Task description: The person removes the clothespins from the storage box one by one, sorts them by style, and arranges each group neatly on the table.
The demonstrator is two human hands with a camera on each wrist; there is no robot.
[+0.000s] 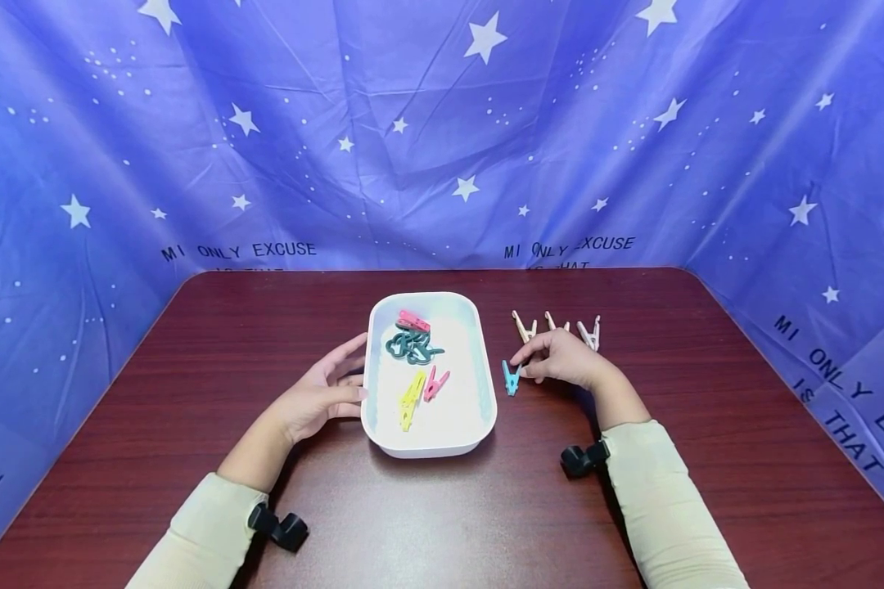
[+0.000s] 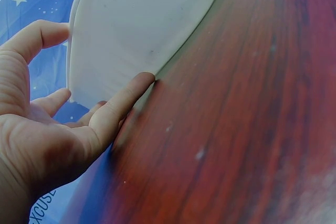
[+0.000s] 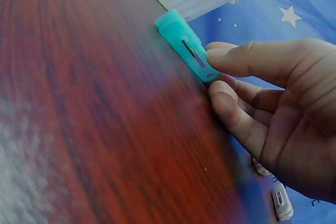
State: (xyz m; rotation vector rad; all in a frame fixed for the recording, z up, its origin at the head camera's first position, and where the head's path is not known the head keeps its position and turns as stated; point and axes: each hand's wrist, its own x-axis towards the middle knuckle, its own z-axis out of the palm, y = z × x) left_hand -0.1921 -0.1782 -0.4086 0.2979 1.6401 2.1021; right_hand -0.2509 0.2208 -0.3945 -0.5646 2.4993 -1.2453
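A white plastic tray (image 1: 430, 450) stands mid-table. My left hand (image 1: 311, 406) touches its left wall, fingers spread; in the left wrist view, the left hand (image 2: 58, 129) has its thumb low on the wall (image 2: 139, 30). Right of the tray, my right hand (image 1: 566, 360) pinches one handle end of a light-blue clothespin (image 1: 511, 381), which is low at the table surface. In the right wrist view, the right hand (image 3: 283, 103) has thumb and fingertips at the end of the clothespin (image 3: 184, 43). Inside the tray are a yellow clothespin (image 1: 410, 405) and pink clothespins (image 1: 433, 386).
Dark green looped pieces (image 1: 411, 348) lie in the tray under a pink clip (image 1: 414, 320). Behind the right hand are pale clothespins (image 1: 525, 327), one partly hidden, and a whitish one (image 1: 590, 334). A starry blue curtain (image 1: 412, 164) hangs beyond the brown table (image 1: 265, 327).
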